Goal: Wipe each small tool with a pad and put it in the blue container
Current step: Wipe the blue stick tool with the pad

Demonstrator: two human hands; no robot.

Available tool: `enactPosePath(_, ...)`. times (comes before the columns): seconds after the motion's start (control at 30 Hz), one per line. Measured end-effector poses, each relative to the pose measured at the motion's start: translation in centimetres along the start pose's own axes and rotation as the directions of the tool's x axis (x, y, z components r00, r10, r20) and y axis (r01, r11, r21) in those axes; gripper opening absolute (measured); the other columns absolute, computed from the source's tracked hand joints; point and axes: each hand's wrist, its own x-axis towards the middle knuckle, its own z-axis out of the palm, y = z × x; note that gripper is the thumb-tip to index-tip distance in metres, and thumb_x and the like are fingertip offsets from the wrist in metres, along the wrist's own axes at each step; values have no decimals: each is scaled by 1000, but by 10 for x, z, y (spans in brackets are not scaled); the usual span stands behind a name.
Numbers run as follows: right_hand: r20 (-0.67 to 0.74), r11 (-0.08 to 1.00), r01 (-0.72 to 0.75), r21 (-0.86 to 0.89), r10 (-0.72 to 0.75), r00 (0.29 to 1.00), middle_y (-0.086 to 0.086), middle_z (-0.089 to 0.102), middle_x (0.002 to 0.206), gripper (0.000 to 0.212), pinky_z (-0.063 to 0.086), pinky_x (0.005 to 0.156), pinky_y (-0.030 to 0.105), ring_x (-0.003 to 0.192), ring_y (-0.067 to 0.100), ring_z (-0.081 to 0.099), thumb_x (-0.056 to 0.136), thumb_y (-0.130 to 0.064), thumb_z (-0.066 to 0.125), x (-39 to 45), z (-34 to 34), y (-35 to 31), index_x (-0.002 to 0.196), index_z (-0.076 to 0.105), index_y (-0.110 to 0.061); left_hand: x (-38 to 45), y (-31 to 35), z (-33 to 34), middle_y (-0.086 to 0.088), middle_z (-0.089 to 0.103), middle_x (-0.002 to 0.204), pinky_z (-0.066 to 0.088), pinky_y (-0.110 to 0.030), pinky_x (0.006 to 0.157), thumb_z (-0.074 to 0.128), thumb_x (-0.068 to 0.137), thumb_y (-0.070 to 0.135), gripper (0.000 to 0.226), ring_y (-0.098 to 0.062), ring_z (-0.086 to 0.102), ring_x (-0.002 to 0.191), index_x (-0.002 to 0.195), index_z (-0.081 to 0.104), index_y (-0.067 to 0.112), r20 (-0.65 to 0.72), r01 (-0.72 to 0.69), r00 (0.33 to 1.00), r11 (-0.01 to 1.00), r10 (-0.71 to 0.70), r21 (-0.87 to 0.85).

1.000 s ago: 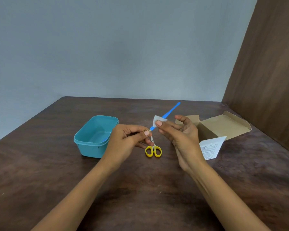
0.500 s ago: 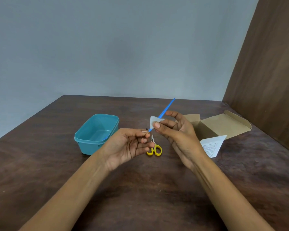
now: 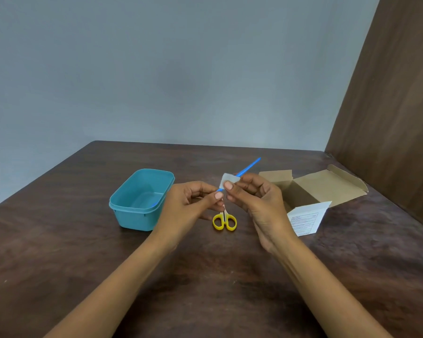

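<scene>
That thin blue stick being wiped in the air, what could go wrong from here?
1. The left hand pinches only the very end of the blue stick, so it might slip out and fall as the right hand rubs the white pad along it.
2. If it drops, it may land on the yellow scissors on the table right below rather than in the blue container.
3. The pad is small and could slip from the fingers.

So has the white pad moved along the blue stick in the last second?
Cannot tell; the white pad sits about as far from the yellow scissors, near the blue stick's lower end.
</scene>
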Motion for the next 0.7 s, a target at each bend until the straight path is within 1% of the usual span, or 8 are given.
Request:
enactPosePath(0.1, 42, 1000, -26, -1, 26, 999, 6, 74, 79, 11, 57, 70, 24, 76, 15, 70, 75, -3, 71, 0, -1, -1, 85, 69, -6, 0, 1, 2, -11, 74, 77, 55, -22, 57, 60, 89, 12, 13, -19, 72, 75, 89, 71, 4, -37, -49, 998, 998, 50, 35)
enactPosePath(0.2, 82, 997, -79, 23, 77, 994, 7, 74, 78, 7, 57, 72, 23, 75, 15, 70, 74, -8, 70, -1, -1, -2, 81, 72, -7, 0, 3, 1, -14, 73, 76, 57, -24, 59, 60, 89, 11, 15, -21, 72, 75, 88, 72, 2, -33, -25, 999, 1000, 25, -11)
enactPosePath(0.3, 81, 991, -124, 54, 119, 990, 6, 73, 76, 10, 57, 70, 21, 73, 13, 69, 70, -10, 71, -1, -1, -2, 80, 72, -7, -1, 4, 1, -16, 73, 75, 58, -25, 61, 60, 88, 10, 15, -24, 72, 75, 88, 72, 1, -19, 17, 1000, 999, -18, -50)
enactPosePath(0.4, 5, 989, -131, 61, 131, 991, 8, 75, 83, 28, 57, 66, 20, 77, 16, 71, 63, -12, 76, 0, -2, -4, 90, 69, -9, -1, 5, 1, -18, 73, 74, 57, -24, 59, 61, 87, 10, 16, -23, 72, 72, 87, 73, 0, -4, 40, 999, 996, -40, -85)
enactPosePath(0.47, -26, 990, -125, 61, 127, 992, 10, 75, 85, 33, 57, 66, 20, 79, 17, 72, 61, -11, 76, 0, -3, -5, 93, 68, -8, -1, 6, 0, -18, 72, 74, 56, -22, 57, 61, 87, 10, 16, -23, 72, 71, 86, 73, 0, -3, 48, 999, 994, -48, -94)
enactPosePath(0.6, 36, 986, -154, 70, 152, 988, 12, 75, 88, 28, 58, 74, 23, 84, 19, 72, 63, -10, 74, 0, -3, -5, 91, 72, -6, 1, 5, 0, -17, 73, 75, 55, -22, 56, 61, 87, 8, 14, -23, 72, 71, 85, 74, 2, -24, 52, 998, 996, -54, -71)
enactPosePath(0.7, 94, 977, -195, 91, 186, 978, 12, 75, 89, 27, 57, 72, 22, 83, 17, 72, 64, -10, 73, 0, -3, -6, 91, 73, -6, 1, 3, 0, -17, 73, 78, 55, -23, 56, 62, 87, 9, 13, -23, 72, 73, 86, 75, 5, -31, 62, 997, 996, -64, -58)
